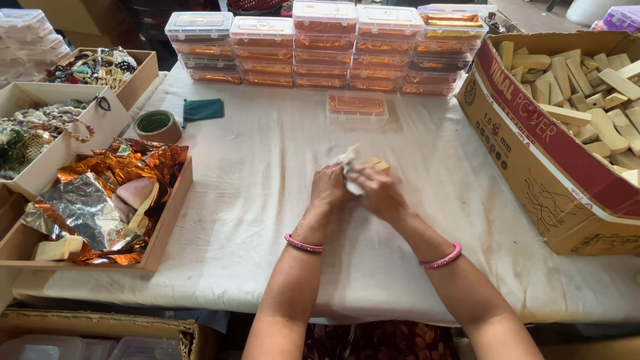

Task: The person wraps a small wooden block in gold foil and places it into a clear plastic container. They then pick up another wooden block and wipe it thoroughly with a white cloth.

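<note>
- Both hands meet at the middle of the frame over the white tablecloth, fingers curled in around one small bundle.
- Left hand is closed loosely, its fingertips pinching a piece of white paper that sticks up toward the top of the frame.
- Right hand is also curled, gripping a small wooden block against the paper; motion blur hides how tightly.
- Only a tan corner of the block shows past the fingers, pointing toward the upper right; its long axis seems to run from lower left to upper right, though most of it is covered.
- Just beyond the hands lies a single clear plastic box with orange foil inside, and behind it stand stacks of boxes of the same kind.
- At the right edge a cardboard carton holds many wooden blocks.
- At lower left a tray holds crumpled orange foil.
</note>
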